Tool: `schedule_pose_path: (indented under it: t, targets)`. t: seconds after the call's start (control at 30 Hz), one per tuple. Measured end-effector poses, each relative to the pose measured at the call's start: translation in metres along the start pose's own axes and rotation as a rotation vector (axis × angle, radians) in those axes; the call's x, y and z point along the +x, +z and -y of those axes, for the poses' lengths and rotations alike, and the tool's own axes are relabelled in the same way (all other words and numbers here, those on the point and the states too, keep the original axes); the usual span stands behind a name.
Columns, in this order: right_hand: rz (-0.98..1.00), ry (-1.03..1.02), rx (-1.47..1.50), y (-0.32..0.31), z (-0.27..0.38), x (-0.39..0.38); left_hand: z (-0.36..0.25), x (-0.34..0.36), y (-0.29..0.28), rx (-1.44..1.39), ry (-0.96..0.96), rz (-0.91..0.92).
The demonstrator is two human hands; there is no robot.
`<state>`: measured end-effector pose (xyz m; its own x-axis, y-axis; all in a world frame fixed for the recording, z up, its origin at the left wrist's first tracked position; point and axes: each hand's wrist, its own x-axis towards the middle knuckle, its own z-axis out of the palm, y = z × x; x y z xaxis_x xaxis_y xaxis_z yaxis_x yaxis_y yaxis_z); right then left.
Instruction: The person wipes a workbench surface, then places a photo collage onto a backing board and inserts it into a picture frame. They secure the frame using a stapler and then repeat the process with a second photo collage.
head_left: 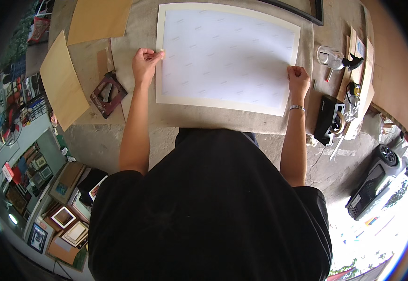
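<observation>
A white sheet (227,56) with faint grey repeated marks lies on a larger cream mat board (222,108), whose border shows around it. My left hand (145,65) is closed at the board's left edge, thumb and fingertips pinched there with a small pale bit beside them, perhaps tape. At the right edge my right hand (299,80) is closed too, its curled fingers gripping the board's border. Both forearms reach forward over the cloth-covered table (162,117). Whatever lies under the board is hidden.
A dark red staple gun (108,95) and brown boards (65,84) lie at the left. To the right are a clear spray bottle (330,57), a black tape dispenser (328,121) and wood strips (354,61). A black frame (317,14) lies at the far edge.
</observation>
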<state>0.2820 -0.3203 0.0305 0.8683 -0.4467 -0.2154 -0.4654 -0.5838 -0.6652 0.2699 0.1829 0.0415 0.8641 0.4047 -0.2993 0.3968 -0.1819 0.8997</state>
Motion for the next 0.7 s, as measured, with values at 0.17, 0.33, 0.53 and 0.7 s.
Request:
schedule_pose_path:
  t: [0.17,0.33,0.53,0.7]
  targets:
    - [-0.046,-0.021,-0.045,-0.016,0.002,0.001,0.009,0.005,0.019,-0.08,0.009,0.034]
    - [-0.072,-0.074,-0.109,-0.003,0.006,-0.002,0.024,0.01,0.004,-0.093,0.012,0.04]
    - [-0.008,-0.032,0.009,0.032,0.028,-0.015,0.003,0.013,-0.03,0.044,-0.021,-0.019]
    - [-0.011,0.003,-0.025,0.018,0.035,-0.015,0.006,0.008,-0.017,-0.007,-0.021,-0.008]
